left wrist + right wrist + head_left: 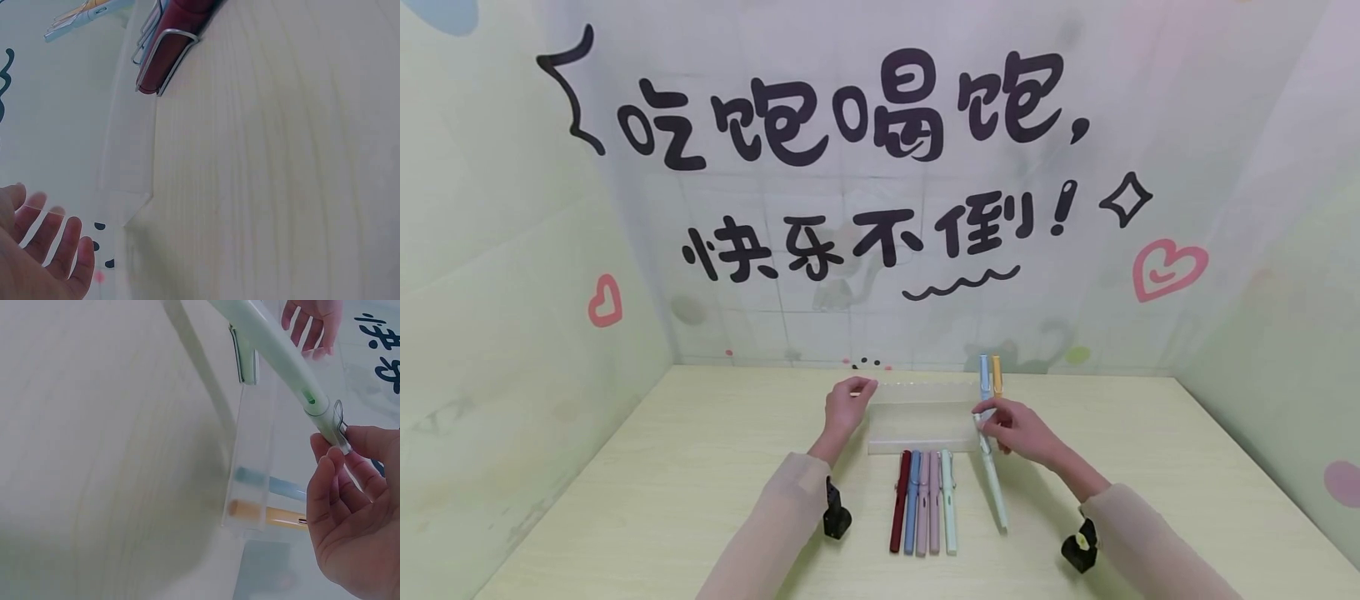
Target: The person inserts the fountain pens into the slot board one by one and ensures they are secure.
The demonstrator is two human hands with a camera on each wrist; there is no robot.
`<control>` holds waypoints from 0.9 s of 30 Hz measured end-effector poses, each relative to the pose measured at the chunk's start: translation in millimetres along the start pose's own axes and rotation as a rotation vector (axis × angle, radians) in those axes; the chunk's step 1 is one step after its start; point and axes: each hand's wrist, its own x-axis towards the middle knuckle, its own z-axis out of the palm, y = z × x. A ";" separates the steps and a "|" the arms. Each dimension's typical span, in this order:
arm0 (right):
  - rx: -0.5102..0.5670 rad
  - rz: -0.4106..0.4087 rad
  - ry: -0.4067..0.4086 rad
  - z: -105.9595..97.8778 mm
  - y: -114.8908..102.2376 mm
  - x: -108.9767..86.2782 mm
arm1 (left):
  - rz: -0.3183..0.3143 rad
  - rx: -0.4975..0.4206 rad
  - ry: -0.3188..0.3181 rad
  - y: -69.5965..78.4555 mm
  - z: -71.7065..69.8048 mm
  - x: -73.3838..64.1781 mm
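Observation:
My right hand (1017, 429) pinches a pale green pen (995, 492) between thumb and fingers by its clip end. That pen slants down toward me, in front of a clear plastic box (910, 447). At the box's left end is my left hand (847, 410), its fingers loosely extended at the rim. A light blue pen (985, 372) and an orange pen (997, 375) lie at the box's right end, their far ends past the back rim. Side by side before the box are a dark red pen (900, 504), a blue pen (912, 508), two mauve pens (923, 508) and another pale green pen (950, 504).
The pale wood-grain table (647, 500) runs back to a printed wall sheet (820, 333) with large black lettering. More sheeting closes off both sides. A black wrist camera (837, 514) sits at the left sleeve, another black wrist camera (1080, 547) at the right sleeve.

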 end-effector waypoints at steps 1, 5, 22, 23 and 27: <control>-0.002 0.002 0.004 -1.2 -0.4 0.5 | -0.001 0.001 0.000 0.1 0.1 0.0; -0.012 0.008 0.022 -6.4 -2.3 3.3 | -0.005 0.001 0.001 0.8 -0.1 0.2; -0.047 -0.008 0.121 -26.4 -28.6 15.9 | 0.024 0.001 -0.008 0.0 -1.1 0.3; -0.054 -0.009 0.126 -27.6 -25.2 18.0 | 0.027 0.000 -0.008 0.0 -1.2 0.3; -0.060 -0.035 0.146 -32.1 -19.1 23.8 | 0.029 0.002 -0.008 -0.6 -0.9 0.7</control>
